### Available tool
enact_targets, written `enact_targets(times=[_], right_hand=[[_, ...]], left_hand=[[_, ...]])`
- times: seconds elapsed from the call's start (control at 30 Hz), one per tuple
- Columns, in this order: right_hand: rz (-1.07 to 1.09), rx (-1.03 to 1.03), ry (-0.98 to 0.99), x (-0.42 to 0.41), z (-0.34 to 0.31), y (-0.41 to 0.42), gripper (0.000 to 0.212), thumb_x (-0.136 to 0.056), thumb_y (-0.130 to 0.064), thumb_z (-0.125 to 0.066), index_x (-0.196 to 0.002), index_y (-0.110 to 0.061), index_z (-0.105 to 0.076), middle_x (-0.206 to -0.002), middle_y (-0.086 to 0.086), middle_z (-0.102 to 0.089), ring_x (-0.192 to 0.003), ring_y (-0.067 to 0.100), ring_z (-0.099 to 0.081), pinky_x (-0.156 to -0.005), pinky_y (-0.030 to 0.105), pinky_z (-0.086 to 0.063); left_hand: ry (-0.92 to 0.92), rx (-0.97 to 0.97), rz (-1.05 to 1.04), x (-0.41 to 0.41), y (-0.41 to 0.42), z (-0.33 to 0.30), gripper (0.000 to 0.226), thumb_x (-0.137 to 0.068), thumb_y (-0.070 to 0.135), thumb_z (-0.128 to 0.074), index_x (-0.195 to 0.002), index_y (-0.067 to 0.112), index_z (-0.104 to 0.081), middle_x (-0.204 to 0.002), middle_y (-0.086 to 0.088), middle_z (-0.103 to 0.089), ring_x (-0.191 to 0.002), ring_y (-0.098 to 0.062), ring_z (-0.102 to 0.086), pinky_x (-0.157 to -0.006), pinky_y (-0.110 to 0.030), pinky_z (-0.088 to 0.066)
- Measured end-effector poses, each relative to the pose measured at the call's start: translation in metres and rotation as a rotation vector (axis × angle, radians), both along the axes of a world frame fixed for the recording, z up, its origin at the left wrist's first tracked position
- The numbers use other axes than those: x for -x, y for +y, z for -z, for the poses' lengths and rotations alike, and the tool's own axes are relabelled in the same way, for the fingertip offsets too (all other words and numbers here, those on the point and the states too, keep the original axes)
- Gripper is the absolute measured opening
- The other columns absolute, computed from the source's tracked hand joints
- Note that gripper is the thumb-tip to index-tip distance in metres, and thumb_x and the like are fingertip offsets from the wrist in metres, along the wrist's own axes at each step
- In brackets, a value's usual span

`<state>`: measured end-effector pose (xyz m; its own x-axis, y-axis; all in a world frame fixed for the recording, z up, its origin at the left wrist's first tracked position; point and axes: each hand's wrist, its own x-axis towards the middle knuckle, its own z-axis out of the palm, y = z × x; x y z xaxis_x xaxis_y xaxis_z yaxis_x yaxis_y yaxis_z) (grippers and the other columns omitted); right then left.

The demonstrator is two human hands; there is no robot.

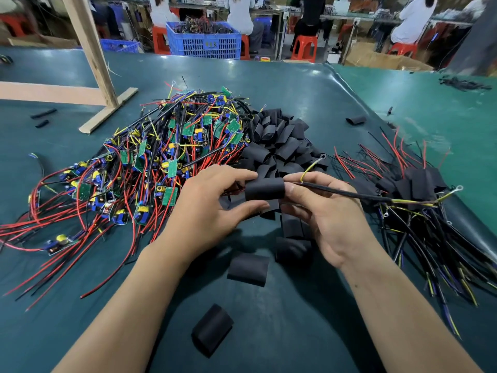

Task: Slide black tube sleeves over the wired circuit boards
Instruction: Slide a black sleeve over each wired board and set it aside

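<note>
A black tube sleeve is pinched between my left hand and my right hand above the table's middle. A black cable with yellow-green ring-terminal wires comes out of the sleeve's right end, under my right thumb; the board inside is hidden. A heap of bare green circuit boards with red, black and yellow wires lies to the left. Behind my hands is a pile of loose black sleeves. Sleeved boards with their wires lie at the right.
Loose sleeves lie on the green mat near me. A wooden post with a foot stands at the back left. A blue crate, red stools and seated people are beyond the table's far edge.
</note>
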<state>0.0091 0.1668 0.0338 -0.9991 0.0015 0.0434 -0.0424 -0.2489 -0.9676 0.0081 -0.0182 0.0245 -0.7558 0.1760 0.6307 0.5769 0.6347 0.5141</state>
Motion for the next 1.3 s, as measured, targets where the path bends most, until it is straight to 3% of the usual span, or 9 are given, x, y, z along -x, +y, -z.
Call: enact_targets(times=[0.2,0.37,0.53,0.7,0.87,1.13,1.3], right_hand=[[-0.072,0.142,-0.084,0.002,-0.001,0.002,0.008,-0.069,-0.005,-0.073,-0.075,-0.009,-0.078,-0.082,0.012,-0.074,-0.076,0.021,-0.071,-0.062,0.024,-0.057],[-0.091,0.146,-0.138,0.003,-0.001,0.006,0.014,-0.065,-0.007,-0.072,-0.077,-0.008,-0.079,-0.084,0.012,-0.075,-0.077,0.019,-0.072,-0.063,0.021,-0.057],[-0.109,0.198,-0.202,0.002,-0.005,0.006,0.031,-0.071,-0.018,-0.071,-0.097,-0.001,-0.074,-0.091,0.013,-0.074,-0.075,0.02,-0.071,-0.063,0.022,-0.058],[-0.137,0.164,-0.198,0.0,-0.01,0.006,0.036,-0.075,-0.032,-0.067,-0.097,-0.005,-0.077,-0.096,0.015,-0.073,-0.078,0.025,-0.071,-0.063,0.026,-0.058],[-0.157,0.151,-0.205,-0.003,-0.009,0.001,0.021,-0.087,-0.02,-0.064,-0.086,-0.004,-0.078,-0.094,0.017,-0.075,-0.077,0.022,-0.072,-0.06,0.023,-0.057],[-0.047,0.178,-0.191,-0.001,-0.007,-0.003,0.027,-0.094,-0.013,-0.06,-0.075,-0.005,-0.077,-0.079,0.015,-0.074,-0.063,0.022,-0.073,-0.053,0.02,-0.055],[-0.079,0.185,-0.11,0.001,-0.003,-0.002,0.01,-0.083,-0.014,-0.068,-0.082,-0.007,-0.075,-0.084,0.014,-0.073,-0.068,0.022,-0.072,-0.057,0.022,-0.056]], left_hand=[[0.011,-0.018,0.012,0.0,0.0,0.001,0.043,-0.07,0.035,-0.082,-0.104,0.008,-0.075,-0.088,0.005,-0.065,-0.081,-0.017,-0.062,-0.079,-0.032,-0.051],[0.02,-0.025,0.073,0.002,0.003,0.002,0.042,-0.073,0.026,-0.083,-0.107,0.004,-0.073,-0.093,-0.003,-0.07,-0.085,-0.011,-0.063,-0.082,-0.021,-0.05],[0.028,-0.049,0.039,0.004,0.002,0.004,0.042,-0.073,0.021,-0.084,-0.11,0.004,-0.073,-0.098,-0.004,-0.07,-0.087,-0.015,-0.066,-0.086,-0.025,-0.051],[0.013,-0.057,0.047,0.004,0.0,0.003,0.043,-0.075,0.021,-0.082,-0.113,0.003,-0.072,-0.102,-0.004,-0.07,-0.093,-0.015,-0.066,-0.088,-0.03,-0.052],[0.004,-0.053,0.086,0.0,0.004,0.002,0.044,-0.075,0.023,-0.079,-0.113,0.002,-0.072,-0.1,-0.006,-0.069,-0.089,-0.013,-0.063,-0.084,-0.024,-0.05],[0.028,-0.045,0.034,0.0,0.003,0.0,0.044,-0.075,0.026,-0.079,-0.11,0.0,-0.073,-0.099,-0.008,-0.069,-0.09,-0.011,-0.062,-0.087,-0.021,-0.049],[0.027,-0.05,0.052,0.0,0.002,-0.001,0.044,-0.077,0.028,-0.076,-0.112,0.001,-0.072,-0.102,-0.007,-0.069,-0.091,-0.016,-0.064,-0.087,-0.024,-0.05]])
